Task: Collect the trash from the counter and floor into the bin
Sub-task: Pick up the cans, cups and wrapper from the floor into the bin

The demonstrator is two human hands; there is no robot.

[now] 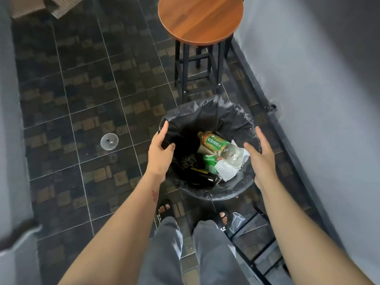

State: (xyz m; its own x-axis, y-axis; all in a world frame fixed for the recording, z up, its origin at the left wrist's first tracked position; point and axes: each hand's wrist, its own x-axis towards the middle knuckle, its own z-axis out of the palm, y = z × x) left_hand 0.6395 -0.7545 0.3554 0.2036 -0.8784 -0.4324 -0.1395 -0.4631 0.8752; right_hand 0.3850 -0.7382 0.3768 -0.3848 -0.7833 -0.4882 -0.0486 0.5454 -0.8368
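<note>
A bin lined with a black bag stands on the floor in front of my feet. Inside lie a green-labelled plastic bottle, a green can, a dark bottle and crumpled white paper. My left hand hovers at the bin's left rim, fingers apart, touching or nearly touching the bag. At the right rim my right hand is spread and holds nothing. A clear plastic lid lies on the tiles left of the bin. A clear plastic cup lies by my right foot.
A round wooden stool with black legs stands just behind the bin. A grey wall runs along the right, with a black metal frame at its foot. Cardboard pieces lie at the far left. Dark patterned tiles cover the floor.
</note>
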